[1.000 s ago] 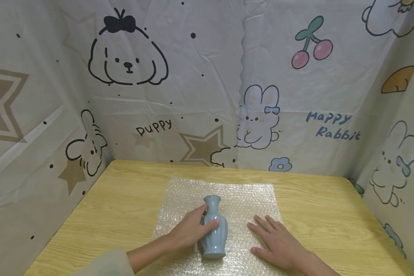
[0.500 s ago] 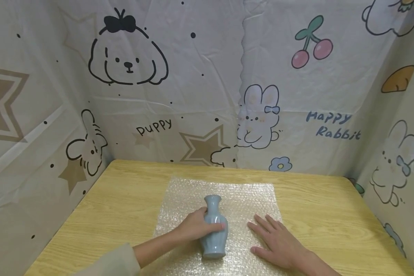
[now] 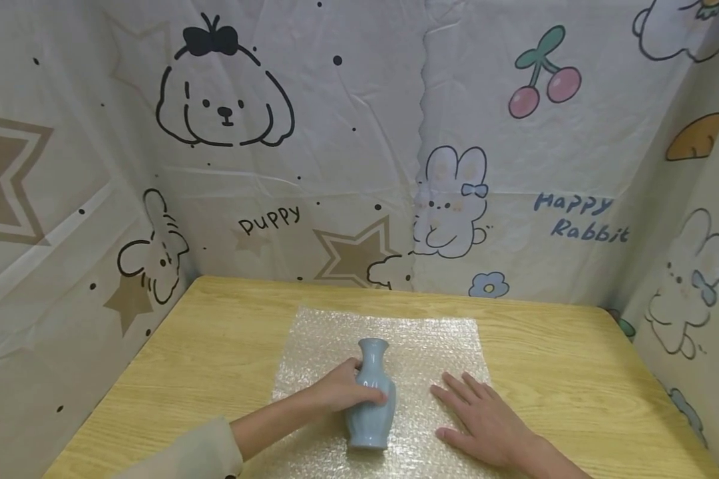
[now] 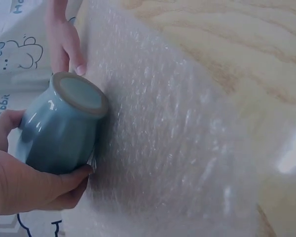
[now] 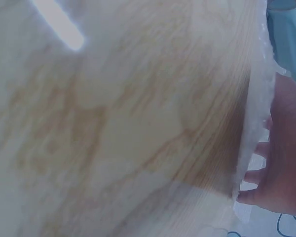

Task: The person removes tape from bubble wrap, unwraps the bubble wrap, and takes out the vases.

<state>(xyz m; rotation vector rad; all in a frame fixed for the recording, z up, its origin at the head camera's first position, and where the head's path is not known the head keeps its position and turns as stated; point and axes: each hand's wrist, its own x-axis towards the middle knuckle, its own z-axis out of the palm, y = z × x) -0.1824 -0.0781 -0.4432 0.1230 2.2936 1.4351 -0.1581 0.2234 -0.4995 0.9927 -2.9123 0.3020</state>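
Observation:
A glazed pale blue vase point(image 3: 370, 426) is over a sheet of bubble wrap point(image 3: 419, 346), its neck pointing away from me. My left hand point(image 3: 337, 388) grips it round the body from the left, thumb across the top side. In the left wrist view the vase's base point(image 4: 81, 92) faces the camera with a bare ring; whether its side touches the wrap is hard to tell. My right hand point(image 3: 485, 422) rests on the wrap to the right of the vase, fingers straight and spread. The right wrist view catches that hand point(image 5: 288, 153) at its right edge.
The bubble wrap lies on a yellow wood-grain table point(image 3: 216, 346). Bare tabletop shows on both sides of the sheet. A printed cloth point(image 3: 347, 100) with cartoon animals hangs behind the table and along its left and right sides.
My left hand has closed further round the vase, its thumb reaching lower across the body. The vase has turned slightly, neck to the right and base to the left. My right hand stays put.

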